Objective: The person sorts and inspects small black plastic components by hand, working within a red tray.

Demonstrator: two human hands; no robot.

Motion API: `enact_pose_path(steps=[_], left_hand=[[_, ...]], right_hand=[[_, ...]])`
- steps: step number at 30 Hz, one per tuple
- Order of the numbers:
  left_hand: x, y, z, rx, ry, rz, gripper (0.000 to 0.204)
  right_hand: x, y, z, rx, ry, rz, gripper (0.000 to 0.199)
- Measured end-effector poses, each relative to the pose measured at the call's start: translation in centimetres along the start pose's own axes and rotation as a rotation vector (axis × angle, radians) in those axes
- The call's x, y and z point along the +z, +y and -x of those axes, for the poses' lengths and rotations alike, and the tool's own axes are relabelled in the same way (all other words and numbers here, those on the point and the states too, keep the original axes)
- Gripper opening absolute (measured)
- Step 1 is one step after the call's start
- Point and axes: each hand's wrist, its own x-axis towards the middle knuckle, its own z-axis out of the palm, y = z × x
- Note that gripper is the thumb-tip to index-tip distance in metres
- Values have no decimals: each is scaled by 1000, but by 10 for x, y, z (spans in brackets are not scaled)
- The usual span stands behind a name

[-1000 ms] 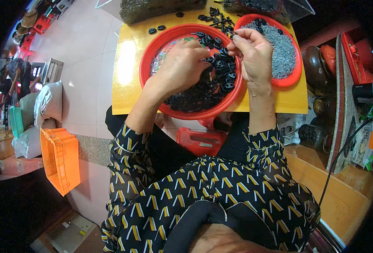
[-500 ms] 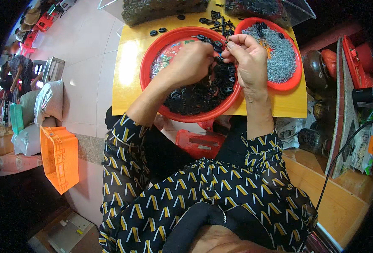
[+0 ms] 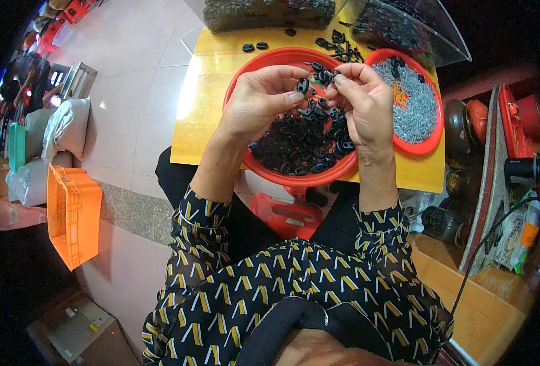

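Note:
Both hands are raised over a wide red basin (image 3: 232,82) holding a pile of small black plastic parts (image 3: 288,143). My left hand (image 3: 251,107) pinches a black oval two-hole piece, like a cord lock (image 3: 303,86), between thumb and fingertips. Close beside it, my right hand (image 3: 367,100) has thumb and forefinger pressed together; what they grip is too small to tell. Right of the basin, a smaller red tray (image 3: 439,116) carries a heap of small metal springs (image 3: 417,110), with a few black and orange bits among them.
The yellow table (image 3: 190,122) bears two loose oval pieces (image 3: 255,47) and scattered black parts (image 3: 346,52). Clear bins of black parts (image 3: 264,15) stand at its far edge. A red stool (image 3: 285,216) is below; an orange crate (image 3: 74,219) sits on the floor at left.
My left hand has turned and lifted out of the basin, now showing the oval piece in its fingertips. My right hand still pinches near it. The whole view has shifted slightly.

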Motion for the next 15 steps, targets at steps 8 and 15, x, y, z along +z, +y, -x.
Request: enact_pose_path(steps=[8,15], left_hand=[[-3,-2,5,78,76,66,28],[-8,-8,6,121,121,-43,22]], right_hand=[[29,-9,-8,-39,-40,-42,11],[32,11,-5,14,-73,-60,14]])
